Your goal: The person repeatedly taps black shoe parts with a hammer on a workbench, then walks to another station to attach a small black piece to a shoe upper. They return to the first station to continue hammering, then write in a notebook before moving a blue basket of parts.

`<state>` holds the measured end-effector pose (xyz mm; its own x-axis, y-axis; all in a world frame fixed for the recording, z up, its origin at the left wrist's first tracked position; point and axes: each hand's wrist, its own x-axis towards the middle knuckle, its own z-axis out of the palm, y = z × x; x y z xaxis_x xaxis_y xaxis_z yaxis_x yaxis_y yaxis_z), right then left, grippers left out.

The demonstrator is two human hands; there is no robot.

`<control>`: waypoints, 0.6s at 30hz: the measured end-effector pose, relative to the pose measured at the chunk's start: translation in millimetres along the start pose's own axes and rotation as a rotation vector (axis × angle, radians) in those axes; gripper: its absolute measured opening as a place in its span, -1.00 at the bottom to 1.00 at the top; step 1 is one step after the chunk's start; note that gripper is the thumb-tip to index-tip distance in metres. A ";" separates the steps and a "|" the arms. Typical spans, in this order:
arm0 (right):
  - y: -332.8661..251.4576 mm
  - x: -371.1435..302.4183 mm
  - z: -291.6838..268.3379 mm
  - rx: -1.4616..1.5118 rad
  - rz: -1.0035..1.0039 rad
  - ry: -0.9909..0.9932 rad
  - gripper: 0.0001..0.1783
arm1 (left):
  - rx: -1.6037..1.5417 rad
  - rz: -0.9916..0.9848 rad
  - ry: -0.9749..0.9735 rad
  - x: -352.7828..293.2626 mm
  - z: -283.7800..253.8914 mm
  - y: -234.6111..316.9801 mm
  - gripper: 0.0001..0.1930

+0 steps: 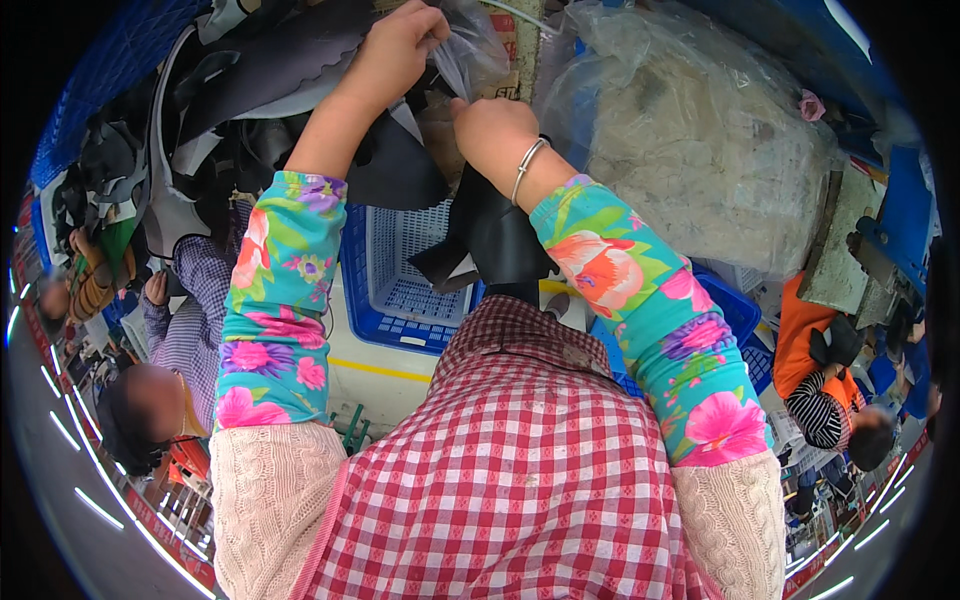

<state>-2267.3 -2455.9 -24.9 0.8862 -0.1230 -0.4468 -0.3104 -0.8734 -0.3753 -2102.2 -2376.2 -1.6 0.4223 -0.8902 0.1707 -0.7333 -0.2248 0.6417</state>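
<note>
At the top of the view, my left hand (398,52) is closed, its fingers pinching a clear plastic bag (474,52). Slightly lower and to the right, my right hand (494,134) grips the same plastic, which is drawn taut between the two hands. Just below my right hand hang black leather-like pieces (492,228). More dark sheet material (272,72) lies to the left of my left hand. My fingertips are partly hidden.
A blue basket (385,332) with a lighter one inside stands below my hands. A large plastic-wrapped bundle (690,150) lies at the right. A blue mesh crate (125,65) is at the upper left. Co-workers sit at both sides, one in a checked shirt (190,330).
</note>
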 end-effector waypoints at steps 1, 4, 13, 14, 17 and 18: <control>-0.5 0.6 1.7 -0.018 0.010 0.003 -0.68 | -0.020 0.013 -0.041 0.8 -4.7 -1.5 -0.82; 1.6 1.5 5.2 -0.011 0.020 0.054 -0.69 | -0.063 -0.281 -0.527 4.8 -15.2 -0.6 -0.82; 16.8 -23.5 -3.4 0.131 -0.014 0.135 -0.70 | 0.916 -0.570 -0.752 -5.4 63.3 26.9 -0.65; 23.6 -31.4 -4.9 0.167 -0.028 0.156 -0.68 | 0.910 -0.579 -0.770 -5.1 67.2 22.7 -0.63; 44.5 -60.8 -2.9 0.336 -0.075 0.259 -0.64 | 0.887 -0.614 -0.800 -5.7 70.5 7.0 -0.60; 52.4 -69.6 -2.4 0.408 -0.106 0.321 -0.64 | 0.880 -0.626 -0.788 -6.8 70.0 2.2 -0.59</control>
<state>-2344.5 -2494.2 -11.5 0.9609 -0.2381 -0.1416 -0.2651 -0.6422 -0.7192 -2144.0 -2398.4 -53.7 0.6116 -0.4669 -0.6387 -0.7536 -0.5896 -0.2907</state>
